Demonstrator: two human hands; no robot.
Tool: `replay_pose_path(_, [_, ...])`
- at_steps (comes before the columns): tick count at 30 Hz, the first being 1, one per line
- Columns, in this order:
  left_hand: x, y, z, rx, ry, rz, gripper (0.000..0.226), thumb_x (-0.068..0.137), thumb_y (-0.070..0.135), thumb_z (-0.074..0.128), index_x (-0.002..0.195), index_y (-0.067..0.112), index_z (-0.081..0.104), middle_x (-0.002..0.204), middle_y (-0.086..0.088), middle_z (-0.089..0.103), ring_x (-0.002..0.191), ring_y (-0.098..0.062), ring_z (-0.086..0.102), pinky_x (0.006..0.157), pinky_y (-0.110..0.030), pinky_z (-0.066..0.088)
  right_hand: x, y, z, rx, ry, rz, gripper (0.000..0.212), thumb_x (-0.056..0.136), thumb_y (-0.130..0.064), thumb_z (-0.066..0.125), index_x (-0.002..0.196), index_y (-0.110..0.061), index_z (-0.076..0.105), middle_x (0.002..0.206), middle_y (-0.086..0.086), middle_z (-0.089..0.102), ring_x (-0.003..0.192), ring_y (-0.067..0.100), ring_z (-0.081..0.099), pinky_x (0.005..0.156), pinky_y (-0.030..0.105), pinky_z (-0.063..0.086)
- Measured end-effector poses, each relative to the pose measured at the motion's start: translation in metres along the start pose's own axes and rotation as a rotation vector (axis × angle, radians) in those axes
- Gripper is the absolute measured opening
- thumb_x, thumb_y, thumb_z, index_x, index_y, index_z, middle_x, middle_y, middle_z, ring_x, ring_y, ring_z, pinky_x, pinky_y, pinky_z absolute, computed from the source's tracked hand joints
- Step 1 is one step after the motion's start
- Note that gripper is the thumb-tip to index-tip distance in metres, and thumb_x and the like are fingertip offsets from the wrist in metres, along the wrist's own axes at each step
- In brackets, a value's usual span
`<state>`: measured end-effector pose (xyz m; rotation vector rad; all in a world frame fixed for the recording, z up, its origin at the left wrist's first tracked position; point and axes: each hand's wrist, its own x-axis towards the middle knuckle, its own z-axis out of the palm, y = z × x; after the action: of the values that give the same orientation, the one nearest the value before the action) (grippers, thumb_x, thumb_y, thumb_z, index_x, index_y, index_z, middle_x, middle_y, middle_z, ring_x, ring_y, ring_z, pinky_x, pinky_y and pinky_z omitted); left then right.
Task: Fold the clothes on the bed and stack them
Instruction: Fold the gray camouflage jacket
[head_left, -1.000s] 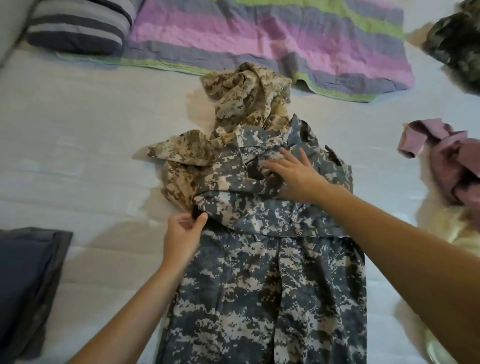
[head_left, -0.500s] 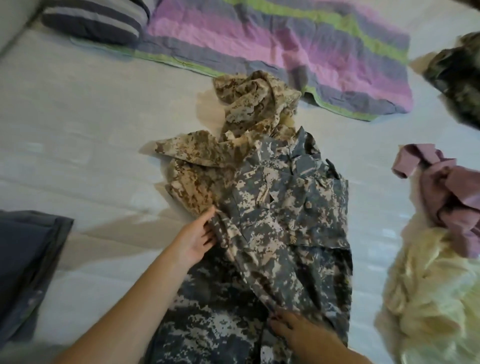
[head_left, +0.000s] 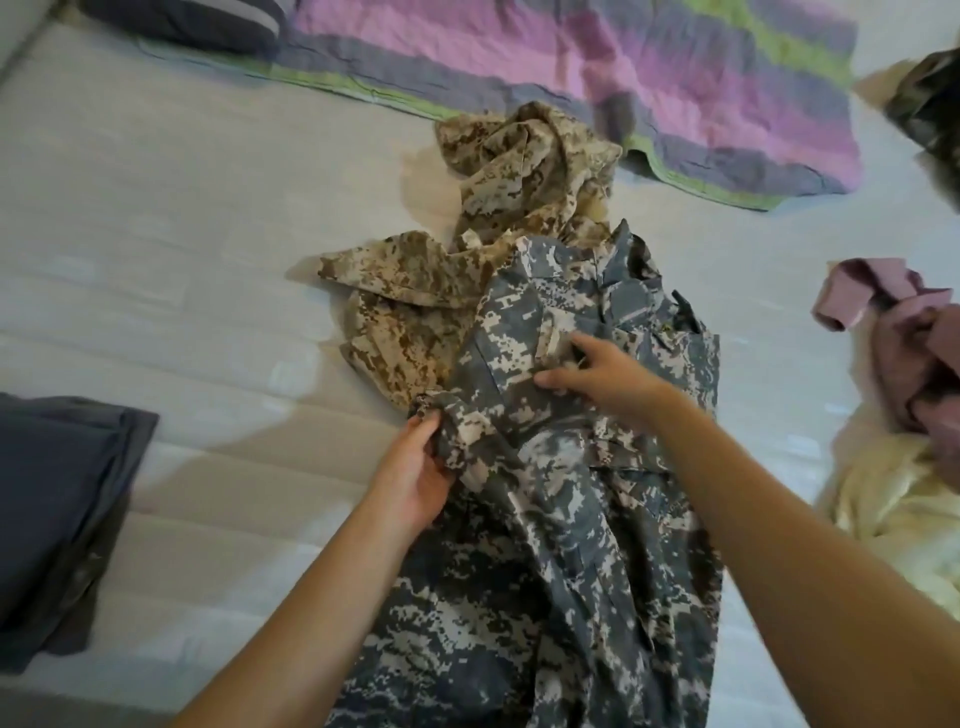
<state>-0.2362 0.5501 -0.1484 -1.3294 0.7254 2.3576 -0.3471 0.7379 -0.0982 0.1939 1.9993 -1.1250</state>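
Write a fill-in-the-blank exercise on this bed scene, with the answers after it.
1. The tan camo lies partly ____ the grey camo.
2. The left hand grips the grey camo's edge; the right hand touches the ____ garment.
3. The purple garment lies to the ____ of the grey camo.
4. The blanket has pink, purple and ____ stripes.

Answers: under; same; right; green.

On the bed (head_left: 156, 234), a jacket (head_left: 571, 545) overlaps a crumpled garment (head_left: 441, 291) behind it; a quilt (head_left: 623, 78) lies farther back, a clothes heap (head_left: 909, 364) right.
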Motion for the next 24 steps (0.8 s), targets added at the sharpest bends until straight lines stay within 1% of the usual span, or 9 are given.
replay_pose_path(3, [-0.003,0.007,-0.008,-0.192,-0.053,0.054,0.017,0.098,0.013,0.043,0.104,0.014,0.059,0.096,-0.006,0.07,0.085,-0.017,0.067,0.071,-0.028,0.054,0.007,-0.039,-0.024,0.09,0.092,-0.181,0.049,0.067,-0.026,0.081,0.111,-0.033,0.058,0.09,-0.003,0.07,0.08,0.013,0.07,0.068,0.027,0.057])
replay_pose_path(5, [0.0,0.008,-0.005,-0.206,0.004,0.057,0.019,0.1,0.013,0.04,0.11,0.012,0.056,0.106,-0.006,0.064,0.097,-0.018,0.06,0.083,-0.029,0.049,0.02,-0.05,-0.022,-0.051,0.258,-0.252,0.057,0.077,-0.02,0.076,0.125,-0.033,0.047,0.094,-0.006,0.062,0.078,0.008,0.063,0.067,0.023,0.053])
replay_pose_path(7, [0.003,0.008,0.0,-0.079,0.087,0.036,0.019,0.101,0.016,0.04,0.112,0.011,0.054,0.104,-0.004,0.061,0.097,-0.017,0.058,0.085,-0.029,0.046,0.026,-0.034,-0.016,-0.153,0.348,-0.172,0.064,0.084,-0.023,0.07,0.138,-0.026,0.035,0.109,-0.005,0.054,0.093,0.012,0.059,0.077,0.031,0.054])
replay_pose_path(9, [0.005,0.01,-0.002,0.068,0.155,0.051,0.012,0.098,0.019,0.047,0.101,0.012,0.056,0.096,0.0,0.063,0.088,-0.014,0.06,0.075,-0.028,0.048,0.014,0.01,-0.012,-0.113,0.448,-0.05,0.062,0.086,-0.028,0.067,0.138,-0.018,0.035,0.115,-0.001,0.053,0.103,0.018,0.056,0.084,0.035,0.051])
replay_pose_path(12, [0.006,0.015,-0.01,0.215,0.18,0.074,0.006,0.093,0.027,0.058,0.093,0.02,0.056,0.096,0.001,0.065,0.09,-0.013,0.061,0.072,-0.029,0.048,-0.029,0.1,0.006,-0.068,0.572,0.117,0.055,0.084,-0.034,0.068,0.129,-0.012,0.045,0.117,0.002,0.062,0.097,0.018,0.059,0.082,0.031,0.047])
replay_pose_path(16, [0.009,0.011,-0.001,0.31,0.119,-0.024,0.027,0.082,0.043,0.067,0.098,0.023,0.057,0.1,-0.002,0.068,0.096,-0.018,0.063,0.071,-0.032,0.048,-0.073,0.186,0.037,-0.091,0.472,0.321,0.058,0.074,-0.038,0.077,0.12,-0.011,0.053,0.113,0.008,0.062,0.097,0.019,0.058,0.081,0.028,0.045])
replay_pose_path(20, [0.009,0.015,0.026,0.194,-0.071,-0.15,0.038,0.088,0.043,0.059,0.097,0.009,0.074,0.103,-0.011,0.073,0.089,-0.025,0.072,0.073,-0.04,0.047,-0.078,0.2,0.04,-0.228,0.217,0.352,0.063,0.075,-0.034,0.077,0.127,-0.013,0.05,0.12,0.006,0.059,0.111,0.024,0.056,0.097,0.035,0.047])
replay_pose_path(22, [0.009,0.021,0.032,0.097,-0.08,-0.124,0.038,0.091,0.035,0.055,0.084,0.005,0.078,0.1,-0.014,0.073,0.086,-0.028,0.072,0.075,-0.042,0.047,-0.084,0.186,0.022,-0.336,-0.032,0.33,0.049,0.08,-0.029,0.072,0.123,-0.016,0.053,0.119,0.005,0.061,0.109,0.021,0.058,0.095,0.03,0.048])
replay_pose_path(24, [0.01,0.026,0.027,-0.017,-0.081,-0.062,0.031,0.093,0.03,0.053,0.1,0.007,0.073,0.106,-0.014,0.072,0.093,-0.028,0.071,0.081,-0.044,0.048,-0.095,0.163,-0.017,-0.353,-0.099,0.273,0.026,0.082,-0.028,0.069,0.106,-0.026,0.06,0.107,-0.001,0.066,0.099,0.016,0.063,0.082,0.025,0.052])
